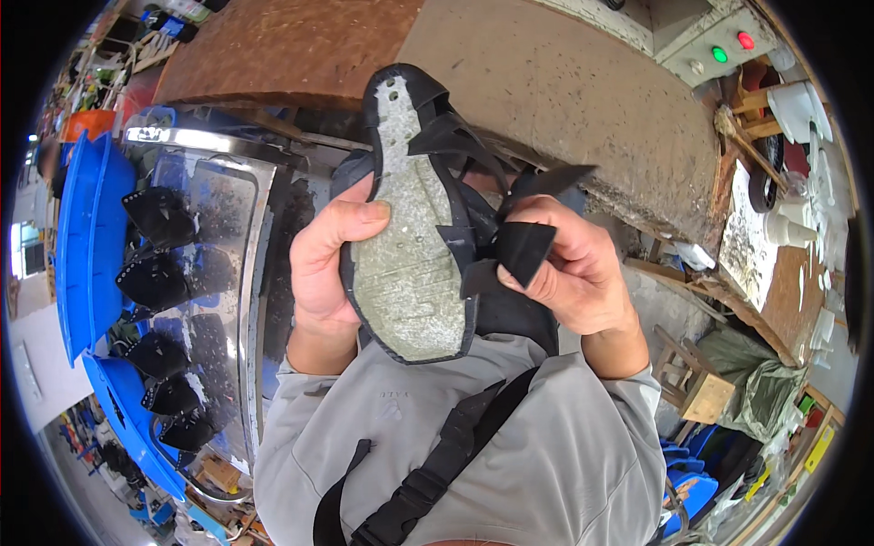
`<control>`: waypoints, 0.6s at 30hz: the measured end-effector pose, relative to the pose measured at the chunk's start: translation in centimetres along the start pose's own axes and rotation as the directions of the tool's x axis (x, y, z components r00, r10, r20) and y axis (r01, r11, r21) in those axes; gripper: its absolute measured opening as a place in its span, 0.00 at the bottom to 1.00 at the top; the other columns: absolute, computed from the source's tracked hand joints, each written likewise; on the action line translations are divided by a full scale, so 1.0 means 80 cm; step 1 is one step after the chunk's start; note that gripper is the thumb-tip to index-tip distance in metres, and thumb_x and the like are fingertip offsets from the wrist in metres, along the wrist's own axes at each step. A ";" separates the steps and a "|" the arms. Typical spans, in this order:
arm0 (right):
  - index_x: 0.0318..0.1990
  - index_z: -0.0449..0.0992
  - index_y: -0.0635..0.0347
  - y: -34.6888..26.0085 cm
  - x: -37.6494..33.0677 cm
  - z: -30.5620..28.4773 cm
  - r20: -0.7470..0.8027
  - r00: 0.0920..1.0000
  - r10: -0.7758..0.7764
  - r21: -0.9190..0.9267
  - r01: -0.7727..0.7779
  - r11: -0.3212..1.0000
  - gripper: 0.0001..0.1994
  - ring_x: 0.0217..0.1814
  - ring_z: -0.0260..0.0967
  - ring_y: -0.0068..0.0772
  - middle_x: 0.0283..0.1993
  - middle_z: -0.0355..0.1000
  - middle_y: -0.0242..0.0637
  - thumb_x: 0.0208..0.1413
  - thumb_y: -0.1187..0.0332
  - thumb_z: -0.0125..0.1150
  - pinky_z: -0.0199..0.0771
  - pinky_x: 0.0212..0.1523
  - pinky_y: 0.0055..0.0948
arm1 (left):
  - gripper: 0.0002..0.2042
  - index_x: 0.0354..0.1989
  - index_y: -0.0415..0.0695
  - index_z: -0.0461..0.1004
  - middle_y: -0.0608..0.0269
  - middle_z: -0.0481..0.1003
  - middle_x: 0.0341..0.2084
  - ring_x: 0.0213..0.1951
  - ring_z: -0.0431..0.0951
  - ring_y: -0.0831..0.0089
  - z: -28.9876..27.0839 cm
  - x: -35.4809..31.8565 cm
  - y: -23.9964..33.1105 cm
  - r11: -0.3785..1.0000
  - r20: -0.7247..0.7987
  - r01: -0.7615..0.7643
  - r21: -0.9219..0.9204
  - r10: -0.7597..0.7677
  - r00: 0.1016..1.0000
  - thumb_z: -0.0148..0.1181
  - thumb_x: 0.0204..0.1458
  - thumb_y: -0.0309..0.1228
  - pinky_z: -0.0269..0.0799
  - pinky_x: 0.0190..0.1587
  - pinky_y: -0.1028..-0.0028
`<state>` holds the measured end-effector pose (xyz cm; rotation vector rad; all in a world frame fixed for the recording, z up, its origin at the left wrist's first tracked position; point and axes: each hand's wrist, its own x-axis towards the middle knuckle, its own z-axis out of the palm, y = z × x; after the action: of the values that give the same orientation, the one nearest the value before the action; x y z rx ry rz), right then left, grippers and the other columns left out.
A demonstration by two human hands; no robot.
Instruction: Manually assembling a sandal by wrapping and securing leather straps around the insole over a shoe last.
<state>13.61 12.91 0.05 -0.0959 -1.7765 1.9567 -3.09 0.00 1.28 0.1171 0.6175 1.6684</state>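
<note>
A sandal insole (405, 264), grey-green and mottled with a black wrapped edge, is upright in front of my chest, its underside facing me. My left hand (323, 255) grips its left edge, thumb lying on the grey face. Small holes show at its narrow upper end. Black straps (455, 141) come off its right side, some crossing and hanging loose. My right hand (587, 273) pinches a wide black strap (526, 253) between thumb and fingers, right of the insole. Part of the strapwork behind that hand is hidden.
On the left, a metal-framed table (228, 291) holds several black upper pieces (159, 218), with a blue basin (91, 246) beyond. A worn brown workbench (564, 82) spans ahead, with a button panel (724, 50) at its far right. A small wooden stool (710, 396) stands right.
</note>
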 end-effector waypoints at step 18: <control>0.21 0.69 0.59 0.007 0.012 -0.024 0.119 0.992 -0.049 -0.058 0.056 0.997 0.11 0.18 0.52 0.14 0.20 0.59 0.23 0.42 0.75 0.70 0.49 0.18 0.21 | 0.29 0.57 0.27 0.55 0.38 0.68 0.48 0.47 0.72 0.53 0.009 0.014 -0.007 0.990 0.069 0.069 -0.124 -0.061 0.996 0.44 0.45 0.30 0.65 0.54 0.60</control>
<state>13.33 15.00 -0.47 0.0465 -1.8947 1.9064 -2.52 1.37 1.33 0.0585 0.4608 1.6294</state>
